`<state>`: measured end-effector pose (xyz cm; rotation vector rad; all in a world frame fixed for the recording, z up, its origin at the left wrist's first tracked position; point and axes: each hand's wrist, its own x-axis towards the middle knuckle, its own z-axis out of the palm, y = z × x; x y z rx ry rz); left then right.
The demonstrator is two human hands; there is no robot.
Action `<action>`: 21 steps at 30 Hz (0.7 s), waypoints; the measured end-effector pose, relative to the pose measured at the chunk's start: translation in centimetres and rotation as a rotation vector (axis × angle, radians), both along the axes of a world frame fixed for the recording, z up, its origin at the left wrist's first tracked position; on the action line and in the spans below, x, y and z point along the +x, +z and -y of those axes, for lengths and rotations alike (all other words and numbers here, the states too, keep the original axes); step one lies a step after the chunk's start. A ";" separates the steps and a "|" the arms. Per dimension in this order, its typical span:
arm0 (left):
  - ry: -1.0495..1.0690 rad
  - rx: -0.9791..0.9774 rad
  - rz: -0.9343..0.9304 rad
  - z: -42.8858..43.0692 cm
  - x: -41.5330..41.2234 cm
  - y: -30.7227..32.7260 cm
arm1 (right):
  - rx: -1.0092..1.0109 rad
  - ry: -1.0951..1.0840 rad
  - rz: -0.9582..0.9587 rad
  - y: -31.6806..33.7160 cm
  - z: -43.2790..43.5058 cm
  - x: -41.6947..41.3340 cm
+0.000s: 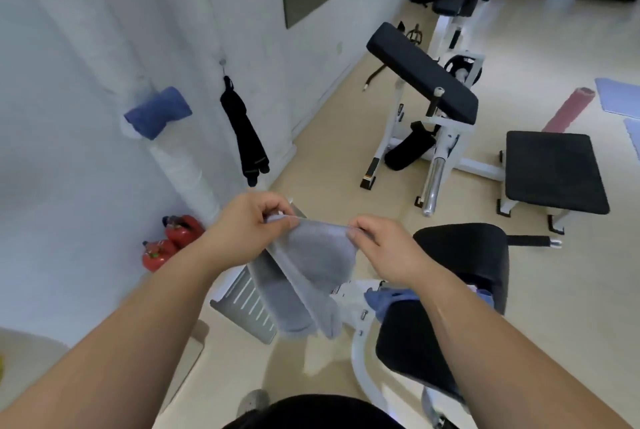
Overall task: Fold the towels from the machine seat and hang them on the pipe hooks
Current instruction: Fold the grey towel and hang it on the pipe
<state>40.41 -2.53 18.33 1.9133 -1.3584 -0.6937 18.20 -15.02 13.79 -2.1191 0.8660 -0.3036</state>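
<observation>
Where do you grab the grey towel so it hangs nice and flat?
By its two top corners, pinched from above, one per hand. The left hand and right hand hold the grey towel that way: the top edge is stretched between them and the rest hangs down.

White wall [69, 30], beige floor [540, 47], black padded bench [554, 169].

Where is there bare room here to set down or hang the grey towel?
Bare: the pipe between the hung blue towel and the red extinguishers; the flat bench top at right. Crowded: the seat below the right hand, where another blue cloth lies.
</observation>
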 end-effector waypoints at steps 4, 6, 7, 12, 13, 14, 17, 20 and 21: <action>0.012 0.116 -0.143 -3.9 6.6 -2.8 | 0.168 -0.175 0.171 0.3 -2.9 6.5; -0.004 0.207 -0.274 -5.9 9.8 -4.4 | 0.195 -0.262 0.234 0.3 -3.9 9.7; -0.022 0.252 -0.303 -6.8 11.3 -5.4 | 0.186 -0.299 0.253 0.2 -4.3 11.1; 0.103 0.291 -0.366 -11.7 18.8 -10.8 | 0.164 -0.528 0.249 -0.4 -5.5 16.1; 0.160 0.269 -0.386 -12.4 20.1 -11.6 | 0.139 -0.565 0.233 -0.6 -5.5 16.5; 0.203 0.240 -0.415 -13.1 21.1 -12.2 | 0.102 -0.598 0.210 -0.9 -5.5 16.9; 0.315 0.152 -0.467 -13.6 22.7 -12.4 | 0.048 -0.632 0.137 -1.3 -5.7 18.1; 0.274 0.067 -0.367 -12.9 22.5 -10.5 | 0.052 -0.493 0.046 -0.7 -7.3 20.3; 0.229 0.053 -0.349 -12.5 22.1 -9.7 | 0.049 -0.393 0.011 -0.4 -8.2 21.2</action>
